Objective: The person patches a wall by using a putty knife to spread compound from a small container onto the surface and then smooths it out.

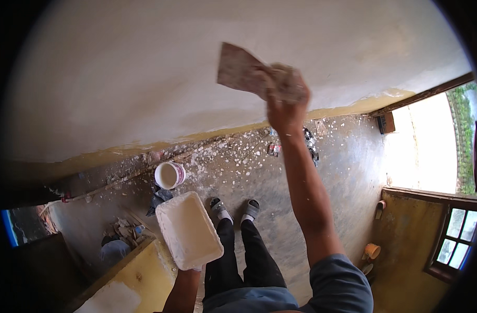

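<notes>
A whitish, rectangular plastic tray [190, 229] smeared with putty is held up at my left side. My left hand [190, 270] grips it by its near end, mostly hidden beneath it. Stretched out high in front of the wall [144, 78], my right hand [288, 96] is closed round a flat, dusty brown putty scraper [239, 68]. Its broad blade points to the left. Motion blurs the hand and the scraper, and I cannot tell whether the blade touches the wall.
On the floor stands a white bucket [170, 175], with a dark plastic bag [159, 199] beside it. White flakes [238, 154] litter the floor along the wall's foot. A low yellow wall [144, 276] is at lower left; a bright doorway [421, 148] and a window [457, 237] are at right.
</notes>
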Tool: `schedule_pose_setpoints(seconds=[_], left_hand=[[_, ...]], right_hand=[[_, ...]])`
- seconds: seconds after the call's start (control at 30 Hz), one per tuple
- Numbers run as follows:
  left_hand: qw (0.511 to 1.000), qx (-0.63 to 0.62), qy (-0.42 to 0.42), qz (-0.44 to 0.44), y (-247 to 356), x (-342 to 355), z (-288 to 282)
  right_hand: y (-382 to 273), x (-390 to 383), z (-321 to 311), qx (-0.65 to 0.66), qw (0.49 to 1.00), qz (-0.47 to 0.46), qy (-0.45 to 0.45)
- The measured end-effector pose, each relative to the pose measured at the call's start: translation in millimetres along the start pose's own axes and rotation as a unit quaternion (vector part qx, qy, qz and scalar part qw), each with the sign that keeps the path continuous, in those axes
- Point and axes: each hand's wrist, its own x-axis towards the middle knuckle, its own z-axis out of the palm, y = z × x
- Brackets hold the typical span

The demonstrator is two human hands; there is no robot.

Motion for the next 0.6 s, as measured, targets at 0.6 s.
schedule_pose_setpoints(seconds=[0.6], left_hand=[[0.999,0.047,-0.009,-0.021,2,4,25]], right_hand=[[-17,151,-85,0.453,0.868,0.123,0.164]])
